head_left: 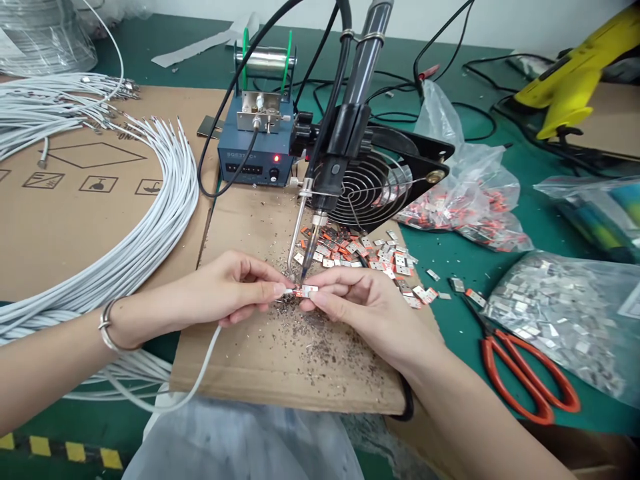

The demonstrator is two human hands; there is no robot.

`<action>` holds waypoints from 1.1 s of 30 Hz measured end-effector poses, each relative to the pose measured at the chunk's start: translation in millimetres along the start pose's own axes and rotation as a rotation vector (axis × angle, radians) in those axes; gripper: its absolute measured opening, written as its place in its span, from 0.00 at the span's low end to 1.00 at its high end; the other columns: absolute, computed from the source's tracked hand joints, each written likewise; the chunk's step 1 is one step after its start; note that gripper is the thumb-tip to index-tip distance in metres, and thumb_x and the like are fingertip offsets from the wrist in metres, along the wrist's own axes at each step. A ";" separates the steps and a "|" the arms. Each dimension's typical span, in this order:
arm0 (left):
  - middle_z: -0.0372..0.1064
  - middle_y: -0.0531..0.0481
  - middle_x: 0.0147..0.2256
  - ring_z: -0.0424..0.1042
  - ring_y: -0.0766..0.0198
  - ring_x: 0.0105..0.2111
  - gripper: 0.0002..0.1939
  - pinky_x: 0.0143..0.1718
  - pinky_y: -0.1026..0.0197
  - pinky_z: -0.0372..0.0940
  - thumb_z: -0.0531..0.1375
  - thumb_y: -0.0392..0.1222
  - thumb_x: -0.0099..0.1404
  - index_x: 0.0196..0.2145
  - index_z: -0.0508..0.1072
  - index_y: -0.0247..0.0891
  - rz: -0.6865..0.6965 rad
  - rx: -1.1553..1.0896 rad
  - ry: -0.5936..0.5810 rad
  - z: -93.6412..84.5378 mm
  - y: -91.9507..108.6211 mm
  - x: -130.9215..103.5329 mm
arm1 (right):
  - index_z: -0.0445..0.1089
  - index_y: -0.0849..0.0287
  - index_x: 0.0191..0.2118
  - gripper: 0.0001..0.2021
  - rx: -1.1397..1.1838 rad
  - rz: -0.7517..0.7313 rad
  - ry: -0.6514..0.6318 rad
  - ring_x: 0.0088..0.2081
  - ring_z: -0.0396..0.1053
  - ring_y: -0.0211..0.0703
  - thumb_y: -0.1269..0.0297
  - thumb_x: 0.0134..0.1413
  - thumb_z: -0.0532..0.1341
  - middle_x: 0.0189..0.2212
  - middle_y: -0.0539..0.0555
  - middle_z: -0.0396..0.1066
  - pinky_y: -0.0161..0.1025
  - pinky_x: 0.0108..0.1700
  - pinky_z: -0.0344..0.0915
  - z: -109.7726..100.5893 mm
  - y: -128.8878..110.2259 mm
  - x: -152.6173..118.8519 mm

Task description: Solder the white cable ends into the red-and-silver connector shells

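Observation:
My left hand (240, 288) pinches the end of a white cable (207, 363), whose length loops down toward the lower left. Between the thumb and fingers of my right hand (353, 300) is a small metal USB connector (309, 291) with an orange part. Cable end and connector meet under the tip of a mounted soldering iron (313, 247). A thin bent solder feed tube (297, 233) comes down beside the tip. Whether the wires are joined to the connector is too small to tell. Solder crumbs lie on the cardboard (235, 373) below my hands.
Loose connectors (395, 260) are heaped behind my right hand. A blue solder feeder (255, 150) and a black fan (370, 187) stand behind. Orange-handled scissors (530, 373) and a bag of metal pieces (560, 320) lie right. Bundled white cables (170, 207) curve along the left.

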State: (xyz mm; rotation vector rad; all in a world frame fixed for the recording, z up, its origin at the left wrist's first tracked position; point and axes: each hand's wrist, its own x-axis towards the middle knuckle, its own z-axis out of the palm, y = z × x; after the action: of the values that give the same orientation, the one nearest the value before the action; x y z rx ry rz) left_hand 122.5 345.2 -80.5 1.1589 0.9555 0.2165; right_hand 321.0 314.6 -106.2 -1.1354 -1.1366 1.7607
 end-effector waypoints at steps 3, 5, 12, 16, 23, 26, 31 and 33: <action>0.59 0.59 0.17 0.50 0.78 0.11 0.09 0.10 0.74 0.47 0.57 0.41 0.62 0.36 0.73 0.34 -0.001 -0.013 -0.003 -0.2 -0.1 -0.2 | 0.74 0.59 0.30 0.06 0.013 0.005 -0.001 0.25 0.73 0.35 0.66 0.44 0.68 0.22 0.50 0.75 0.27 0.27 0.67 0.0 0.2 -0.6; 0.59 0.59 0.17 0.50 0.78 0.11 0.09 0.10 0.74 0.47 0.57 0.42 0.62 0.36 0.72 0.34 -0.002 -0.019 -0.009 -0.2 0.1 -0.4 | 0.74 0.59 0.30 0.05 0.025 -0.003 -0.004 0.25 0.72 0.34 0.66 0.44 0.68 0.23 0.50 0.75 0.26 0.27 0.67 -0.3 0.8 -0.7; 0.55 0.61 0.14 0.48 0.78 0.11 0.09 0.10 0.75 0.48 0.56 0.41 0.62 0.37 0.73 0.33 0.003 -0.020 -0.014 -0.1 -1.2 1.0 | 0.73 0.59 0.30 0.06 -0.025 -0.003 0.019 0.25 0.73 0.36 0.65 0.44 0.67 0.23 0.51 0.75 0.29 0.26 0.67 0.7 -1.0 0.9; 0.58 0.59 0.17 0.51 0.78 0.11 0.11 0.10 0.74 0.49 0.56 0.43 0.62 0.37 0.73 0.34 0.021 0.051 0.005 -1.0 -3.7 2.5 | 0.73 0.59 0.31 0.05 -0.084 -0.004 0.046 0.27 0.73 0.39 0.66 0.45 0.66 0.24 0.52 0.76 0.31 0.26 0.67 3.0 -1.8 0.6; 0.57 0.60 0.17 0.55 0.76 0.12 0.12 0.10 0.75 0.51 0.57 0.44 0.61 0.37 0.71 0.33 0.051 0.196 0.063 1.4 -3.3 1.7 | 0.72 0.58 0.31 0.03 -0.104 -0.055 0.037 0.28 0.73 0.36 0.69 0.46 0.65 0.24 0.50 0.75 0.28 0.25 0.65 1.7 2.3 0.6; 0.59 0.58 0.19 0.56 0.76 0.12 0.12 0.09 0.75 0.51 0.58 0.45 0.59 0.34 0.70 0.33 0.033 0.200 0.088 3.2 -3.8 1.9 | 0.72 0.58 0.31 0.03 -0.116 -0.061 0.037 0.28 0.73 0.36 0.69 0.47 0.65 0.24 0.50 0.75 0.28 0.25 0.64 1.7 2.3 0.4; 0.59 0.58 0.18 0.56 0.77 0.12 0.11 0.09 0.75 0.51 0.57 0.45 0.61 0.33 0.71 0.33 0.063 0.231 0.117 5.1 -4.9 1.1 | 0.72 0.59 0.31 0.03 -0.137 -0.058 0.048 0.28 0.73 0.39 0.68 0.46 0.65 0.24 0.51 0.75 0.31 0.26 0.65 2.3 1.3 0.5; 0.60 0.58 0.18 0.55 0.77 0.12 0.11 0.09 0.75 0.50 0.57 0.45 0.61 0.34 0.71 0.33 0.060 0.224 0.122 5.7 -4.5 0.4 | 0.72 0.60 0.31 0.04 -0.140 -0.049 0.041 0.28 0.73 0.39 0.67 0.47 0.65 0.25 0.52 0.75 0.31 0.26 0.66 1.7 1.0 0.3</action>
State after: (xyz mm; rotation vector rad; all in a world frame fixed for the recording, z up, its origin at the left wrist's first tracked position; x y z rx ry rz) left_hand 125.5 339.7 -84.2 1.3934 1.0732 0.2350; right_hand 319.1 314.1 -106.9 -1.2107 -1.2684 1.6347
